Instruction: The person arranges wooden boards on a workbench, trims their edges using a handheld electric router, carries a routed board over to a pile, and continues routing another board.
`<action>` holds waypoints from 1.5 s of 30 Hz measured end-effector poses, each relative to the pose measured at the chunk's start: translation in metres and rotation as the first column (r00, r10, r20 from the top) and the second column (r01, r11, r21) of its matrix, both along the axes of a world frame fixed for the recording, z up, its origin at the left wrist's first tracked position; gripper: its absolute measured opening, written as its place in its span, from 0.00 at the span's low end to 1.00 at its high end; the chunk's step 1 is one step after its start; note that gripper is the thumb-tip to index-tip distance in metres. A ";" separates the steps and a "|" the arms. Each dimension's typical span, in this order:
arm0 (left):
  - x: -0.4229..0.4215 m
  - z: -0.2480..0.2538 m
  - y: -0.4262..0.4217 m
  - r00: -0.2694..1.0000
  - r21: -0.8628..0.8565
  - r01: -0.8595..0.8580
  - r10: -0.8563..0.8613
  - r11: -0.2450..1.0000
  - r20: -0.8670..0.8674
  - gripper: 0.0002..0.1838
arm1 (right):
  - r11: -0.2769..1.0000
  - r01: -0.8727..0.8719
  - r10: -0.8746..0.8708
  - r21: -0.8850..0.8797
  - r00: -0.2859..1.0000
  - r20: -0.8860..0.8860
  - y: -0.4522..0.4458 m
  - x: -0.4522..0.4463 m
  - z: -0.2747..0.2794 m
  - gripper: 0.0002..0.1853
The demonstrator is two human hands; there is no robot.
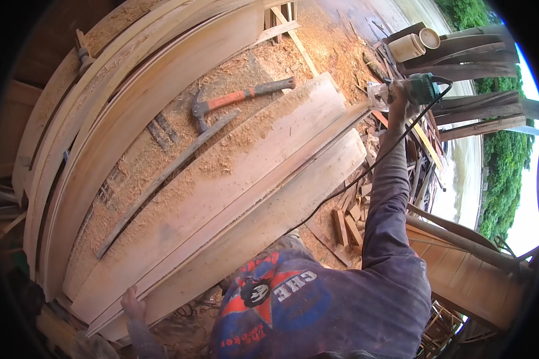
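At the far right end of a long wooden board (pixel 269 157), my right hand (pixel 402 103) is wrapped round a green trim router (pixel 424 90) with a clear base. The router sits at the board's end, and its black cord (pixel 365 172) runs back toward my body. At the opposite end, down on the left, my left hand (pixel 133 304) grips the edge of the same board, its fingers partly hidden. Whether the bit touches the wood cannot be made out.
A claw hammer (pixel 239 96) with an orange and black handle lies among shavings beside a thin grey strip (pixel 167 173). Long curved planks (pixel 161 72) stand at the left. Wood offcuts (pixel 347 224) lie below my right arm. A cream bucket (pixel 406 48) stands at the upper right.
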State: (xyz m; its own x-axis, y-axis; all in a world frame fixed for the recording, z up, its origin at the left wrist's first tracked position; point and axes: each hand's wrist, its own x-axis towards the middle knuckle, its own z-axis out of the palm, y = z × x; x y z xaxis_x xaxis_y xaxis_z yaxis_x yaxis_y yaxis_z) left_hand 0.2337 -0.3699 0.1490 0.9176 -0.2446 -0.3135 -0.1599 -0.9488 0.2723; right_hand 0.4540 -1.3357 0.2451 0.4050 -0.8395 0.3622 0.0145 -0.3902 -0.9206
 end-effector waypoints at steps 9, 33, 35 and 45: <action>0.009 0.012 -0.016 1.000 -0.008 -0.017 0.017 1.000 0.015 0.18 | 0.998 -0.060 0.059 0.002 0.984 -0.168 -0.005 -0.004 0.004 0.11; 0.008 -0.001 -0.003 0.998 -0.047 -0.057 0.056 0.997 -0.014 0.21 | 0.965 0.036 -0.033 -0.259 0.999 0.014 0.081 -0.043 0.024 0.08; 0.007 0.002 -0.008 0.999 -0.043 -0.040 0.041 0.998 0.009 0.20 | 0.981 0.027 -0.029 -0.190 1.000 -0.007 0.053 -0.063 -0.002 0.07; 0.007 0.004 -0.009 0.999 -0.034 0.008 -0.006 0.999 0.053 0.20 | 0.997 -0.052 0.059 -0.060 0.991 0.121 0.183 -0.080 -0.008 0.09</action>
